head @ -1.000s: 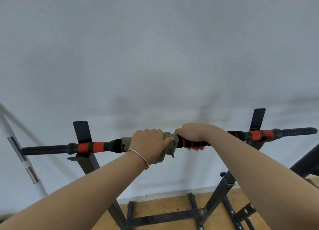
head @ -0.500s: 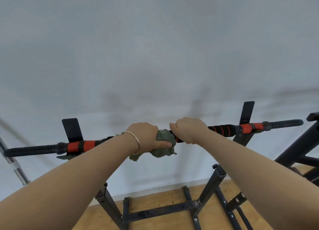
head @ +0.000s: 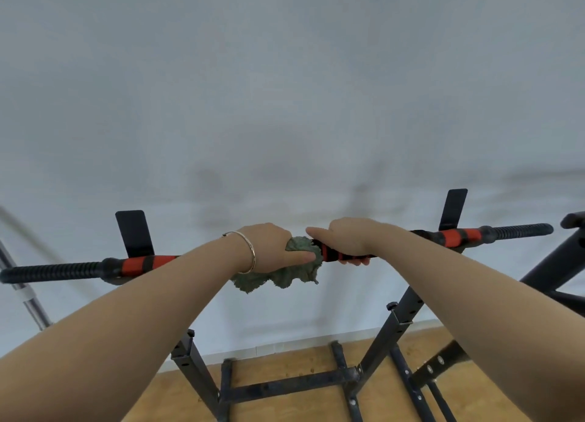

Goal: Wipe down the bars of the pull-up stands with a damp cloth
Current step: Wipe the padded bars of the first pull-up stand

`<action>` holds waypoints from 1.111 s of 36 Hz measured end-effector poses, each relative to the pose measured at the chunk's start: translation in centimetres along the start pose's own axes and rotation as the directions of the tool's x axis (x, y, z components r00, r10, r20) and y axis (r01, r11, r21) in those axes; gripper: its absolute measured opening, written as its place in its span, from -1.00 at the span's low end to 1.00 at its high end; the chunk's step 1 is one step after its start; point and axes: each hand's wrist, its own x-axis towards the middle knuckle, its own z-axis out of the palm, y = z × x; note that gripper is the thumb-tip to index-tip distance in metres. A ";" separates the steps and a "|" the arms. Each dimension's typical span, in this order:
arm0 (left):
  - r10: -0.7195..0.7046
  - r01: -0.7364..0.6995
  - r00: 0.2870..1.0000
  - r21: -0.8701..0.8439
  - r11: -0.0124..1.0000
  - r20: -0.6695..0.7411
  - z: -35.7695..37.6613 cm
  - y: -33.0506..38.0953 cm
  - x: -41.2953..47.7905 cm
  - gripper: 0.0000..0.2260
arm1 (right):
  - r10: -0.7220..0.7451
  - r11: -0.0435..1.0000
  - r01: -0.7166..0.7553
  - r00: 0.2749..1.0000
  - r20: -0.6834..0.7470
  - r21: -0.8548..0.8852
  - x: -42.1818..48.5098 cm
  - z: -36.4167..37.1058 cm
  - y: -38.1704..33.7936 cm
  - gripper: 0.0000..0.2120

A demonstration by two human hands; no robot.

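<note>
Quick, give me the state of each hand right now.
Left hand: closed on the green cloth, pressing it around the bar.
Right hand: closed around the bar's padded grip, beside the cloth.

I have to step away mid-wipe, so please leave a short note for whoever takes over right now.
Left hand: closed around the green cloth, which is bunched on the middle of the pull-up bar.
Right hand: gripping the bar's black-and-red foam just right of the cloth, steadying it.
Done: cannot tell which stretches are already wiped.
Left: judging cautiously, both outer ends of the bar, the black stand frame, and any other stands.
</note>
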 end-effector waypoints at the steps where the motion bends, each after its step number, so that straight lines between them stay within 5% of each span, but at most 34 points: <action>1: 0.000 0.000 1.000 -0.009 1.000 0.031 -0.1 -0.1 0.3 -0.44 | -0.034 0.994 0.025 0.996 -0.079 -0.110 -0.2 0.3 0.0 -0.30; 5: 0.002 0.015 0.984 -0.094 0.995 0.180 -0.7 -0.2 1.2 -0.31 | -0.309 0.836 0.030 0.851 -0.424 -0.548 -0.6 2.7 1.3 -0.64; 9: 0.000 0.021 0.982 -0.114 0.993 0.186 -0.9 0.1 1.4 -0.25 | -0.316 0.870 -0.090 0.652 -0.689 -0.484 -1.0 5.3 1.9 -0.61; 12: -0.008 0.022 0.993 -0.119 0.993 0.117 -0.4 0.0 1.3 -0.28 | -0.287 0.872 -0.025 0.783 -0.553 -0.488 -0.7 3.4 1.4 -0.54; 14: -0.007 0.013 0.997 -0.092 0.996 0.074 -0.1 0.2 1.0 -0.36 | -0.094 0.965 0.025 0.962 -0.256 -0.260 -0.8 0.8 1.0 -0.43; 15: -0.007 0.011 0.999 -0.078 0.997 0.053 -0.1 0.3 0.9 -0.38 | -0.006 0.991 -0.005 0.997 -0.078 -0.137 -0.7 -0.4 0.8 -0.36; 17: -0.014 0.014 1.000 -0.046 0.999 0.009 0.1 0.6 0.4 -0.41 | 0.070 0.997 -0.072 0.985 0.157 0.009 -0.7 -1.9 0.8 -0.23; 19: -0.024 0.025 0.999 0.004 1.000 -0.044 0.2 0.7 -0.1 -0.43 | 0.092 0.992 -0.109 0.971 0.220 0.068 -0.5 -2.1 1.0 -0.23; 22: -0.026 0.033 0.996 0.078 0.996 -0.089 0.3 1.0 -0.5 -0.43 | 0.042 0.996 -0.047 0.997 0.066 0.077 -0.3 -0.8 1.0 -0.37; 24: -0.021 0.032 0.995 0.110 0.993 -0.096 0.3 1.2 -0.6 -0.41 | -0.005 0.997 -0.003 0.994 -0.109 -0.076 -0.6 -0.1 1.3 -0.41; 28: 0.009 0.002 0.994 0.102 0.995 -0.112 0.1 1.6 -0.4 -0.40 | -0.265 0.886 0.047 0.868 -0.421 -0.462 -0.7 1.8 2.4 -0.84; 31: -0.001 0.008 0.989 0.044 0.999 -0.146 0.0 2.4 0.5 -0.41 | -0.171 0.919 -0.086 0.792 -0.586 -0.385 -1.2 3.8 2.5 -0.66; 33: -0.019 0.023 0.985 0.021 1.000 -0.170 0.0 2.6 1.0 -0.40 | -0.240 0.901 -0.100 0.695 -0.677 -0.422 -0.8 4.0 2.8 -0.62; 35: -0.029 0.032 0.980 0.013 0.999 -0.195 0.0 2.3 0.8 -0.43 | -0.220 0.912 -0.043 0.789 -0.574 -0.408 -0.4 2.7 2.5 -0.62; 37: 0.000 0.011 0.976 0.050 0.999 -0.220 0.1 2.1 0.6 -0.53 | -0.054 0.981 -0.011 0.942 -0.330 -0.192 -0.3 0.6 2.2 -0.47; 40: 0.020 0.001 0.965 0.080 0.997 -0.261 0.4 2.2 0.4 -0.73 | 0.081 0.997 -0.081 0.996 0.033 0.016 -0.2 -1.6 1.9 -0.24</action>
